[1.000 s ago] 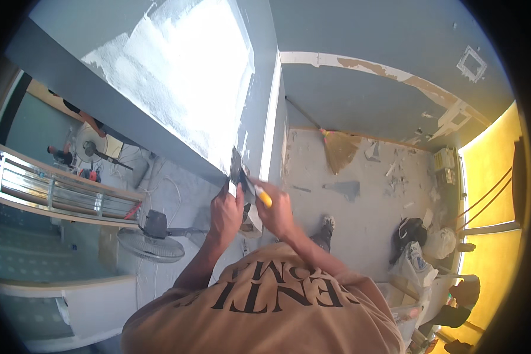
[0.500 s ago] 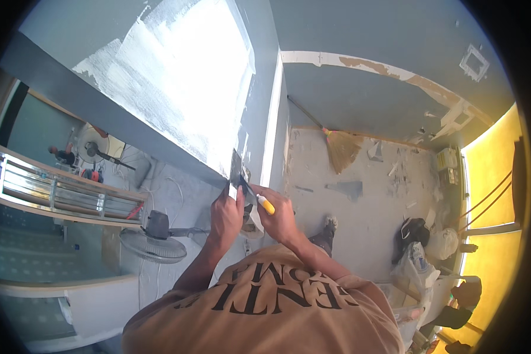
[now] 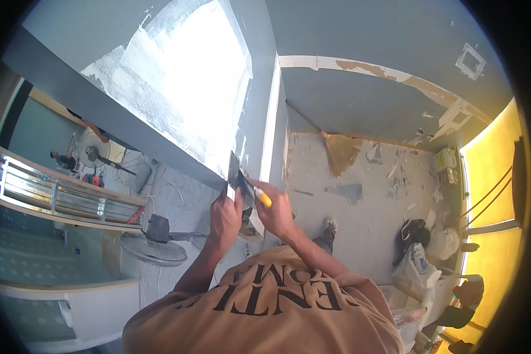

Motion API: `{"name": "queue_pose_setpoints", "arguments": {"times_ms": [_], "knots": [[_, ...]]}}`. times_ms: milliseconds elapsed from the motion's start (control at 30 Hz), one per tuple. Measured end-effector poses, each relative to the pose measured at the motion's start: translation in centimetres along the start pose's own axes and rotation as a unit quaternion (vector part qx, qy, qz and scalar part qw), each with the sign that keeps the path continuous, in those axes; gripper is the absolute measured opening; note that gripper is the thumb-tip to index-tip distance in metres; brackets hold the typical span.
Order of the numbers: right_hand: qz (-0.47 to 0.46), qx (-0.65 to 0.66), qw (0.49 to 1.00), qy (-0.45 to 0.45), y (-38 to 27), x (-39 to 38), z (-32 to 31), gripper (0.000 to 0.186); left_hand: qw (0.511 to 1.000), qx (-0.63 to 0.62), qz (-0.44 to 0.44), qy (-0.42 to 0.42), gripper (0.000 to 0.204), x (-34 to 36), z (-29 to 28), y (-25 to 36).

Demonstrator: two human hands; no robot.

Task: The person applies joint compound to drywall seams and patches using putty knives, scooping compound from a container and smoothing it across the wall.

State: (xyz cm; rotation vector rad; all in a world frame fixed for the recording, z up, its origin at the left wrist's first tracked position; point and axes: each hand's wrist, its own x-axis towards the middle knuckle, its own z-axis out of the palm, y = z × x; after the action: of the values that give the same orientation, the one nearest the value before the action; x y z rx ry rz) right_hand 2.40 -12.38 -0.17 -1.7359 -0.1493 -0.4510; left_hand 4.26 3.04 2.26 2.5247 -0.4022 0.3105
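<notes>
My left hand (image 3: 225, 216) is closed around a flat, dark-bladed scraper (image 3: 234, 167) with a pale lower part, its blade pointing up the wall. Close beside it, my right hand (image 3: 275, 216) grips a putty knife (image 3: 263, 197) with a yellow and white handle. The putty knife's dark blade angles left toward the scraper; whether the two touch, I cannot tell. Just beyond my hands, a bright white patch of filler (image 3: 189, 76) spreads over the grey wall (image 3: 71, 35). Part of a pale container (image 3: 252, 227) shows below and between my wrists.
A straw broom (image 3: 341, 153) leans at the back wall above a floor (image 3: 312, 218) strewn with scraps. To the left are a pedestal fan (image 3: 153, 249), loose cables and another person's arm (image 3: 97, 132) by a second fan (image 3: 93, 148). Bags (image 3: 416, 262) lie at right.
Both hands stay close together with the tools, with only a slight shift. At the far left, the other person's arm now reaches further into view near the second fan.
</notes>
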Motion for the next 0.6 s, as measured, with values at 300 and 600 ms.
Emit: {"name": "queue_pose_setpoints", "arguments": {"times_ms": [300,600], "knots": [[0.013,0.008,1.0,0.0,-0.5,1.4,-0.3,0.044,1.0,-0.014,0.024,0.01,0.019,-0.7,-0.2,0.1],[0.086,-0.001,0.996,-0.032,-1.5,0.4,-0.5,0.043,1.0,0.008,0.021,-0.007,0.019,-0.1,-0.3,-0.1]]}}
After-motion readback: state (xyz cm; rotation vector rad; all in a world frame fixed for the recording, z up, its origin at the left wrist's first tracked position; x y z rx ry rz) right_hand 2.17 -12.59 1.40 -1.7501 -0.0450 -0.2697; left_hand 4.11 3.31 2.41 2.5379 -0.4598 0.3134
